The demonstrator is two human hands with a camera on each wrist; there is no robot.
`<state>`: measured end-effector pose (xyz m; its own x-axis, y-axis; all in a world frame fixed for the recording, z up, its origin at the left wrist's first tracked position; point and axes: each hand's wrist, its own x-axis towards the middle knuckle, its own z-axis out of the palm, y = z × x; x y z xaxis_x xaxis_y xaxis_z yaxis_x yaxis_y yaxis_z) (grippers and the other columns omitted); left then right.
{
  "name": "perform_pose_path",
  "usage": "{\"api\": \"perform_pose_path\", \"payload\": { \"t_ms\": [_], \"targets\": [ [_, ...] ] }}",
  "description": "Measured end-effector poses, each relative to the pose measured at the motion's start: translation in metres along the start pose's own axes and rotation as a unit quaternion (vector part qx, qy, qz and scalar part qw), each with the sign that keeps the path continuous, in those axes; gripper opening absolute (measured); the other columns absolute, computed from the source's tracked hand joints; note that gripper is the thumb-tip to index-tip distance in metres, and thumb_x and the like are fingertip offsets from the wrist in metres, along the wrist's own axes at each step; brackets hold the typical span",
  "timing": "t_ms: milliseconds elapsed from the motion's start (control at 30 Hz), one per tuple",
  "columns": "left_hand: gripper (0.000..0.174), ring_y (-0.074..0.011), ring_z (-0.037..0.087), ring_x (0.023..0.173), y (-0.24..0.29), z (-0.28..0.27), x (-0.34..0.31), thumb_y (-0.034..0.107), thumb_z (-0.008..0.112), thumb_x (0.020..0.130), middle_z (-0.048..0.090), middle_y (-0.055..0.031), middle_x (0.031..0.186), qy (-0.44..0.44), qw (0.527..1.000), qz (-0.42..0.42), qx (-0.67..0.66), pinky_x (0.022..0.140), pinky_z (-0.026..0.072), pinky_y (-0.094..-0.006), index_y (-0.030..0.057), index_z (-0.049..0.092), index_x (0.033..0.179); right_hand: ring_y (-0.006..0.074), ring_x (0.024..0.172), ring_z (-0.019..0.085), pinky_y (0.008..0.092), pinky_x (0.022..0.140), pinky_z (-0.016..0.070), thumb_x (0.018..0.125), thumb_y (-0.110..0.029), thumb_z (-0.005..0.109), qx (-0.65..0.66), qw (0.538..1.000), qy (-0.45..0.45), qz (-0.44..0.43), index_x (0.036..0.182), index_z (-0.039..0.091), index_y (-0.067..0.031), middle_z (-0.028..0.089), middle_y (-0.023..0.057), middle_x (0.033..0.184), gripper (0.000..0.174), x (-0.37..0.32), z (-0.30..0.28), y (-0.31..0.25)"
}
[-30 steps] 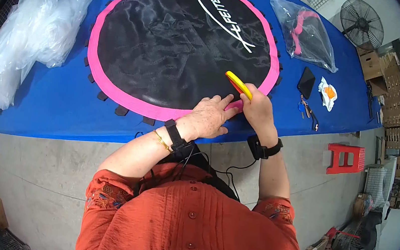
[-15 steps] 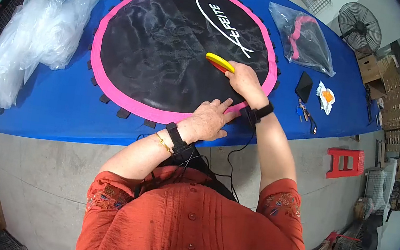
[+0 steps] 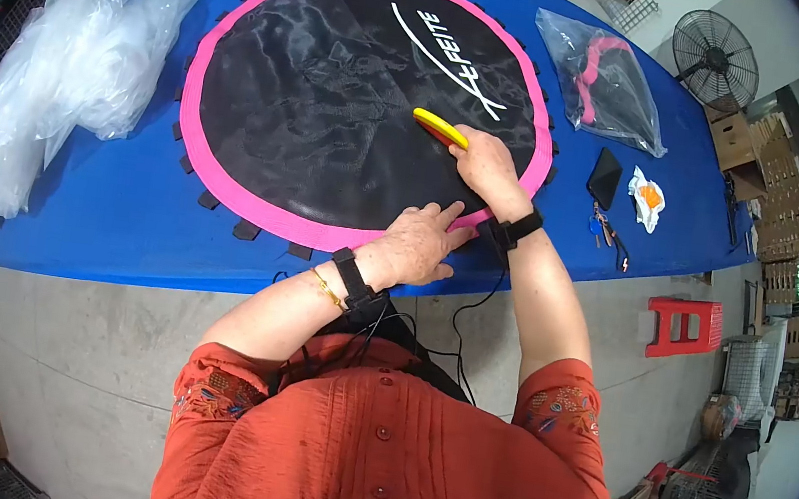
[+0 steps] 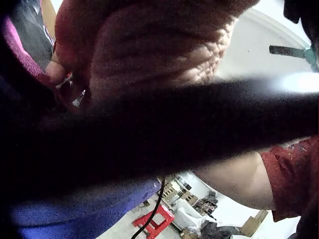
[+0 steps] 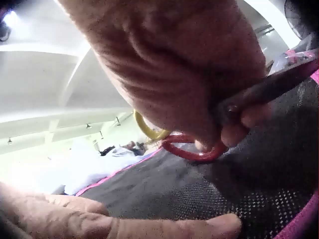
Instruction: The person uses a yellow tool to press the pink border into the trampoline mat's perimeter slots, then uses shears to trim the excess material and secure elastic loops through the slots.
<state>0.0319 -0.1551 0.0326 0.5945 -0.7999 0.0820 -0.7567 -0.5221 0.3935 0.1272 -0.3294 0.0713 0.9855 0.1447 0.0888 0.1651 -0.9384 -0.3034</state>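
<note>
A round black mesh trampoline mat [image 3: 287,104] with a pink border [image 3: 267,217] and white lettering lies flat. Over its lower right part, my right hand [image 3: 491,169] grips a pair of scissors [image 3: 436,126]. Their yellow and red handles stick out to the left; in the right wrist view a dark blade [image 5: 279,87] points out past the curled fingers. My left hand [image 3: 417,245] rests on the border at the near edge, with its fingers extended. In the right wrist view those straight fingers [image 5: 164,226] lie against the mesh.
Crumpled clear plastic bags [image 3: 90,68] cover the left of the blue table [image 3: 116,258]. To the right lie a clear bag with a pink strip [image 3: 591,73], a phone [image 3: 605,178], keys [image 3: 604,228] and a white wrapper [image 3: 646,199]. A red stool [image 3: 684,329] stands on the floor.
My right hand has moved from the pink border up and left over the mesh, carrying the scissors. My left hand has stayed on the border.
</note>
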Motion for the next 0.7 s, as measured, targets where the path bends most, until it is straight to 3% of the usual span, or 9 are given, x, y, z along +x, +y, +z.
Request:
{"api": "perform_pose_path", "payload": {
  "t_ms": [233, 533, 700],
  "targets": [
    [0.080, -0.0389, 0.061, 0.131, 0.000, 0.001, -0.002, 0.037, 0.086, 0.088, 0.050, -0.0218, 0.166, 0.017, 1.000, -0.004, -0.003, 0.108, 0.0544, -0.0500, 0.0205, 0.057, 0.161, 0.0443, 0.107, 0.073, 0.0557, 0.093, 0.0572, 0.101, -0.018, 0.072, -0.002, 0.999, -0.036, 0.001, 0.122, 0.075, -0.0123, 0.078, 0.0205, 0.106, 0.022, -0.002, -0.007, 0.001],
    [0.077, -0.0380, 0.062, 0.130, -0.001, 0.004, -0.003, 0.037, 0.087, 0.087, 0.050, -0.0219, 0.166, 0.025, 1.000, -0.001, 0.000, 0.108, 0.0541, -0.0502, 0.0199, 0.060, 0.157, 0.0446, 0.106, 0.074, 0.0552, 0.093, 0.0575, 0.101, -0.016, 0.071, -0.001, 1.000, 0.025, -0.012, 0.124, 0.074, -0.0120, 0.079, 0.0203, 0.107, 0.024, 0.000, 0.005, 0.001],
    [0.077, -0.0379, 0.062, 0.129, -0.002, 0.003, -0.002, 0.037, 0.087, 0.087, 0.051, -0.0211, 0.165, 0.022, 1.000, -0.002, -0.001, 0.107, 0.0542, -0.0502, 0.0190, 0.060, 0.157, 0.0429, 0.110, 0.074, 0.0543, 0.094, 0.0578, 0.101, -0.016, 0.071, -0.018, 1.000, -0.018, 0.003, 0.124, 0.075, -0.0116, 0.078, 0.0188, 0.114, 0.024, -0.010, 0.001, -0.001]
  ]
}}
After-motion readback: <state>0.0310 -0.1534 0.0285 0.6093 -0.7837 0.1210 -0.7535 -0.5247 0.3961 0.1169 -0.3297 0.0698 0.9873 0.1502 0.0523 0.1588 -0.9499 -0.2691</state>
